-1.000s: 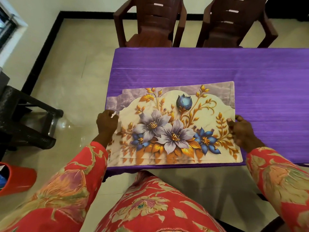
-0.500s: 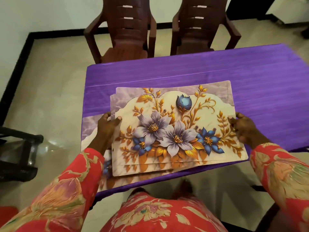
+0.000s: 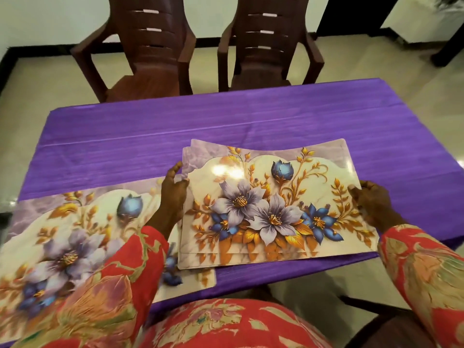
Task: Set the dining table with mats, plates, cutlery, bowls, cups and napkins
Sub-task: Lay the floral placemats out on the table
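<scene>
Stack of mats [image 3: 271, 209] is gripped at its short edges by left hand [image 3: 173, 194] and right hand [image 3: 374, 204], near the table's [image 3: 251, 121] near edge. One mat [image 3: 70, 234] is laid at the near left corner. Mat-laying step judged underway; next, the top mat needs separating and placing.

two brown plastic chairs [image 3: 155, 51] [image 3: 266, 43] behind the purple tablecloth [image 3: 251, 116].

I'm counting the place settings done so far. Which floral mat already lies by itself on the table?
The single mat at the table's near left corner, under the left sleeve; the others are stacked between both hands.
</scene>
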The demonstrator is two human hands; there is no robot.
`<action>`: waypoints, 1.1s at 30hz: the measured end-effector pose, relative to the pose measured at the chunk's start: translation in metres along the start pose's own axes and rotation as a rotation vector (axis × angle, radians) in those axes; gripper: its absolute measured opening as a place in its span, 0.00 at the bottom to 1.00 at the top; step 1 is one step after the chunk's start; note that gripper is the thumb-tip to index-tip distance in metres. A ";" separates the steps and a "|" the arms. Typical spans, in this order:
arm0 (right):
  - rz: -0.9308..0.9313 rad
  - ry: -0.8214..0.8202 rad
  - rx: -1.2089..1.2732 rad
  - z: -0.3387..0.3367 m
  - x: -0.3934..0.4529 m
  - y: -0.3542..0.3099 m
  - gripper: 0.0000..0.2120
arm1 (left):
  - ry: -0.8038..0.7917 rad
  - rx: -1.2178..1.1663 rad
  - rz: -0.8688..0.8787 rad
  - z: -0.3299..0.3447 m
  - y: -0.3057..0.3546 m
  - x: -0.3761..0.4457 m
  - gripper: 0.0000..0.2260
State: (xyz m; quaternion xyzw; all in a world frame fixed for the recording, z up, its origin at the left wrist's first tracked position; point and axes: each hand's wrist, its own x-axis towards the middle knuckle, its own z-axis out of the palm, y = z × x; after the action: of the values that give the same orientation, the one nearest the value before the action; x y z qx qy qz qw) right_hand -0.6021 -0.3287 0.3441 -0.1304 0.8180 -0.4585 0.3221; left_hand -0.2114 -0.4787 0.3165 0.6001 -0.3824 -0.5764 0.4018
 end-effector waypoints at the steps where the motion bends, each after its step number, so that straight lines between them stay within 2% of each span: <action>1: 0.005 -0.003 -0.007 -0.010 0.011 0.000 0.02 | 0.005 -0.017 -0.025 0.013 -0.001 -0.003 0.20; 2: 0.008 -0.006 -0.015 -0.019 0.019 -0.002 0.01 | 0.017 -0.022 -0.042 0.026 -0.003 -0.005 0.19; 4: 0.010 0.001 -0.030 -0.042 0.040 -0.006 0.06 | 0.043 0.015 -0.013 0.054 -0.011 -0.010 0.19; 9: -0.004 -0.005 -0.074 -0.081 0.083 -0.004 0.09 | 0.074 0.036 0.015 0.106 -0.022 -0.030 0.22; 13: -0.007 -0.033 -0.122 -0.103 0.107 -0.005 0.01 | 0.115 0.019 0.003 0.131 -0.029 -0.043 0.19; 18: -0.009 -0.034 -0.209 -0.129 0.130 -0.005 0.04 | 0.153 0.039 -0.082 0.160 -0.038 -0.057 0.13; 22: 0.000 -0.017 -0.275 -0.148 0.152 -0.003 0.08 | 0.178 0.139 -0.116 0.186 -0.041 -0.063 0.11; 28: -0.002 0.009 -0.328 -0.166 0.177 0.010 0.09 | 0.163 0.293 -0.179 0.211 -0.039 -0.068 0.11; 31: 0.002 0.019 -0.389 -0.162 0.173 0.014 0.06 | 0.139 0.442 -0.167 0.212 -0.039 -0.065 0.15; 33: -0.026 0.044 -0.432 -0.159 0.170 0.017 0.08 | 0.127 0.574 -0.195 0.211 -0.037 -0.063 0.18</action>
State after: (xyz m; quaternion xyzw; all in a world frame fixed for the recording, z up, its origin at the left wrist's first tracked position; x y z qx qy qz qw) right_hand -0.8324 -0.3003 0.3199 -0.1968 0.9023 -0.2793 0.2630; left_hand -0.4252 -0.4146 0.3037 0.7577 -0.4443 -0.4419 0.1820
